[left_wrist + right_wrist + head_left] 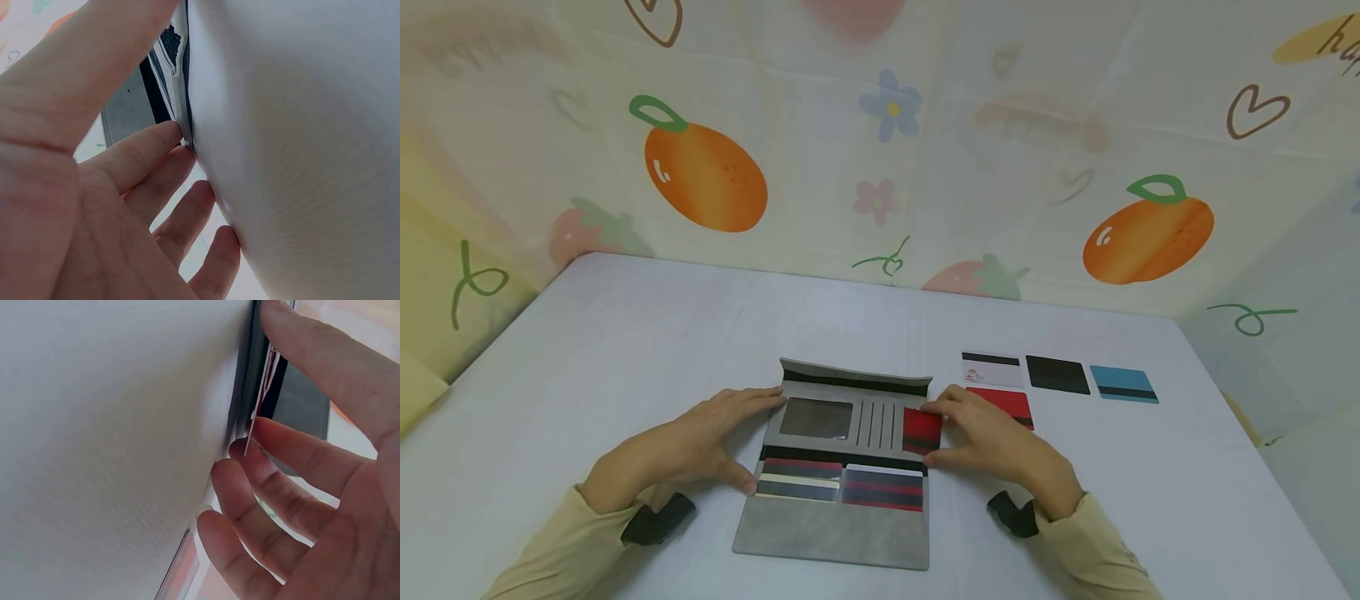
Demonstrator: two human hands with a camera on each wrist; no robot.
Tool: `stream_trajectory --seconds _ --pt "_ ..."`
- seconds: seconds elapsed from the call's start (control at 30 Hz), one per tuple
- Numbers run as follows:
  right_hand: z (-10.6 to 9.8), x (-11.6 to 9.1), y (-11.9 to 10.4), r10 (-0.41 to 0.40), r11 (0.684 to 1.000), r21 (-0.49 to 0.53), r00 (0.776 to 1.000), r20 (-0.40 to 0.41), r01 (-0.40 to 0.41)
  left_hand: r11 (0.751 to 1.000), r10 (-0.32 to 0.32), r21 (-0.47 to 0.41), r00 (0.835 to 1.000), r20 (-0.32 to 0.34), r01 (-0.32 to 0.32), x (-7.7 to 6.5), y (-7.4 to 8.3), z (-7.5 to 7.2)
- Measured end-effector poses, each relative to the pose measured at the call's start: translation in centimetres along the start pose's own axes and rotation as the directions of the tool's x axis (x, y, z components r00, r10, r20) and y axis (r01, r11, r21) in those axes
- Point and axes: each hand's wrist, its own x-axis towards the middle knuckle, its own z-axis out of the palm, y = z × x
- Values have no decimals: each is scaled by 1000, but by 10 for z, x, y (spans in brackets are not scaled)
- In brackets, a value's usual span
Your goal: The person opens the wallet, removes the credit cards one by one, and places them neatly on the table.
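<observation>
A grey long wallet (831, 533) lies unfolded on the white table, its far flap raised. Cards fill the slots of its near panel, and a clear window sits on the upper panel. My left hand (711, 437) is at the wallet's left edge, fingertips by the upper panel and thumb lower down, fingers loosely extended. A red card (921, 429) with a dark stripe sits partly in the rightmost upper slot. Its outer end sticks out past the wallet. Across that card my right hand (988, 437) holds on, index fingertip at its top edge and thumb by its lower edge.
Right of the wallet lie a white card (992, 372) with a black stripe, a black card (1057, 375) and a blue card (1123, 382). Another red card (1011, 404) lies partly behind my right hand. A patterned cloth (820, 142) hangs behind the table.
</observation>
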Motion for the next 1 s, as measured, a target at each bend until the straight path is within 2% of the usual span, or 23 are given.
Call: stream_trajectory --seconds 0.27,0.47,0.73,1.0 --pt "-4 -1 3 16 1000 11 1000 17 -16 1000 8 1 1000 -3 -8 0 1 0" --pt "-7 -3 8 32 998 60 999 27 -34 1000 -5 -7 1000 4 5 0 1 -1" --pt "-8 -2 14 -21 994 107 999 25 18 1000 -9 -18 1000 9 10 1 0 0" --pt "-12 -3 19 -11 981 195 998 57 0 1000 -3 -16 1000 7 3 1 0 0"
